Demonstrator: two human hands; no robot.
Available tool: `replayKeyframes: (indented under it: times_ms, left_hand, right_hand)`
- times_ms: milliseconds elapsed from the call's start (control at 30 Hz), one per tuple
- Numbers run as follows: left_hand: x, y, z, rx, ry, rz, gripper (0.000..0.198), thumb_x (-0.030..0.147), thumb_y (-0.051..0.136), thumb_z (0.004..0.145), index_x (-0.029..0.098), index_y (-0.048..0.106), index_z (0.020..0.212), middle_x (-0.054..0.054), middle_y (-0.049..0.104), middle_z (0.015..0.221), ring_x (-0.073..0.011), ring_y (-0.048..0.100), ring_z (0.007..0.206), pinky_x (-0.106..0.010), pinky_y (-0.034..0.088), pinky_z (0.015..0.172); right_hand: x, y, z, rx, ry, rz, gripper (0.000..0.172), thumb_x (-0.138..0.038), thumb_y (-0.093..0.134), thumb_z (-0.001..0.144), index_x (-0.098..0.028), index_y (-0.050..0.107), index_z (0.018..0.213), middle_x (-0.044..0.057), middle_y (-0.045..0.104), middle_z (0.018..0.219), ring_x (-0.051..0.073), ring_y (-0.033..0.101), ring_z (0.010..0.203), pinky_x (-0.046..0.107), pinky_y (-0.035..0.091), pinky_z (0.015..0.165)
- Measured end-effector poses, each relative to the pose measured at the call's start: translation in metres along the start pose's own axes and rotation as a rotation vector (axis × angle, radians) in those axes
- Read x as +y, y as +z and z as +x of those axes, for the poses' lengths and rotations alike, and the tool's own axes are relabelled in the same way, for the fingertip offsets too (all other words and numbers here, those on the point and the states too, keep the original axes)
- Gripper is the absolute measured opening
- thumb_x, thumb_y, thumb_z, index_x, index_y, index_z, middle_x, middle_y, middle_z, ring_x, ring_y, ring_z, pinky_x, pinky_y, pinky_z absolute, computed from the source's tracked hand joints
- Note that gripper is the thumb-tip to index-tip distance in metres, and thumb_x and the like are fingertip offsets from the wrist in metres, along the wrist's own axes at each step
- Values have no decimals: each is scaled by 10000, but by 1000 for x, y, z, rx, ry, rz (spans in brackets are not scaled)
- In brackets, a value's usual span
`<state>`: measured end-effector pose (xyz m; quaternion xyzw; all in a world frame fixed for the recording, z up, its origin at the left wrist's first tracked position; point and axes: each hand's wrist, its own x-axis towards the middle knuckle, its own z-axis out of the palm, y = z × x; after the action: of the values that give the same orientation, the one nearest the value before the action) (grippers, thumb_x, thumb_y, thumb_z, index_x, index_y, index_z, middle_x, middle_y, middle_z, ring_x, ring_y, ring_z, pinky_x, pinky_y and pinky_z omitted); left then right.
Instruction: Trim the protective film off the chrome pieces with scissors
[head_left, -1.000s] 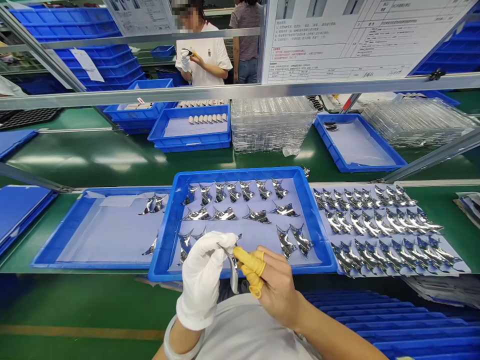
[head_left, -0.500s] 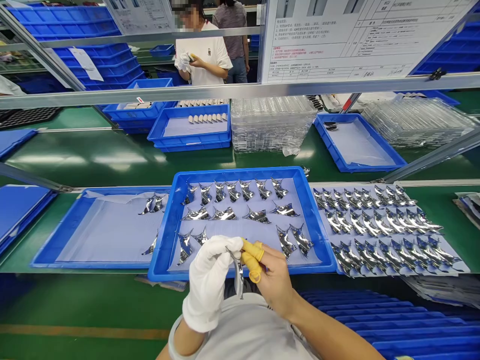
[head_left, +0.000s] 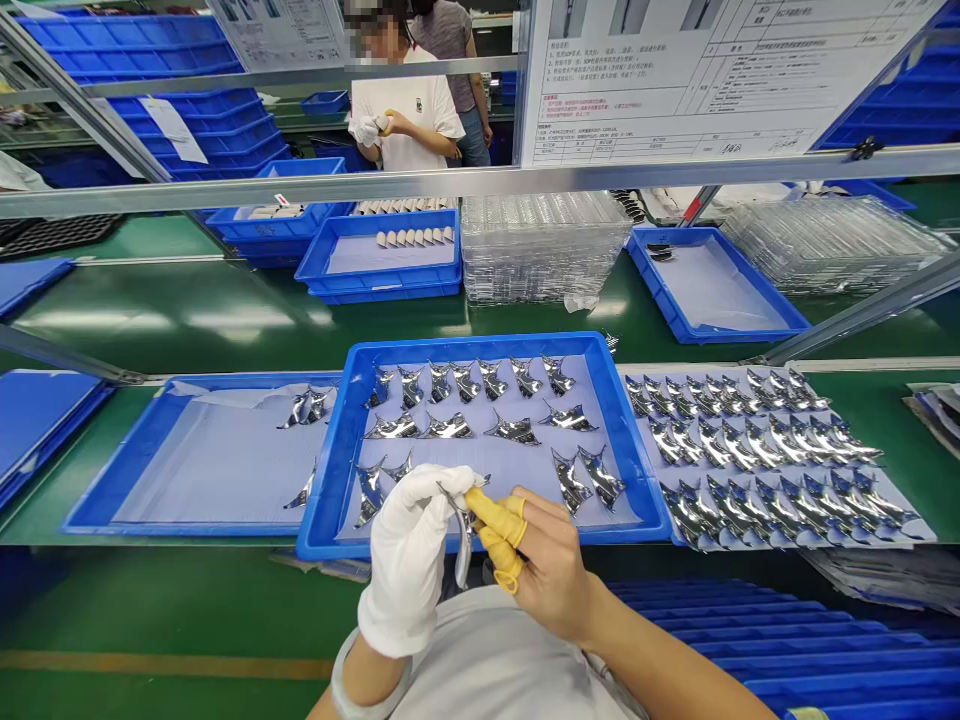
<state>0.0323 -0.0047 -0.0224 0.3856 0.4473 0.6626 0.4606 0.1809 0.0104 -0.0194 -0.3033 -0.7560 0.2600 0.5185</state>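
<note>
Part, polished metal [head_left: 463,562], curved and sharp-cornered, hangs in the head view between the person's two hands, at the near edge of a blue tray [head_left: 480,348]. Left hand [head_left: 405,570], in a white glove, pinches it by its upper end between thumb and fingers. Right hand [head_left: 553,572], with yellow finger cots [head_left: 499,522] on some digits, has its fingers bent against the same end; whether they grip it or only touch it cannot be told. Matching metal pieces [head_left: 514,430] lie spaced in three rows in the tray, the front row partly hidden by the left glove. A white sheet [head_left: 919,532] to the right bears three denser rows; a lined tray [head_left: 105,490] to the left holds a few pieces at its right side. The step in hand is judged to be close two-handed handling of one piece. The next move calls for a light, secure edge hold, sparing the mirror face and avoiding the points.
</note>
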Motion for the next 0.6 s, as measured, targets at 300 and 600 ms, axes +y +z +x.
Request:
replayKeyframes:
  times_ms: [300, 600]
  left_hand:
    - [-1, 1, -7, -22, 36, 56, 110, 286, 714, 884, 237, 774, 962, -56, 758, 931, -182, 726, 839, -302, 599, 798]
    - [4, 1, -9, -66, 113, 133, 184, 209, 645, 931, 258, 757, 1068, -34, 723, 909, -160, 681, 869, -296, 570, 824]
  right_hand:
    - [-1, 6, -5, 67, 73, -16, 331, -76, 510, 984, -188, 721, 1213, 39, 615, 692, 174, 490, 599, 291, 431, 525]
    - [-1, 0, -8, 96, 230, 35, 305, -120, 518, 992, -198, 720, 1207, 20, 615, 690, 153, 533, 580, 263, 450, 513]
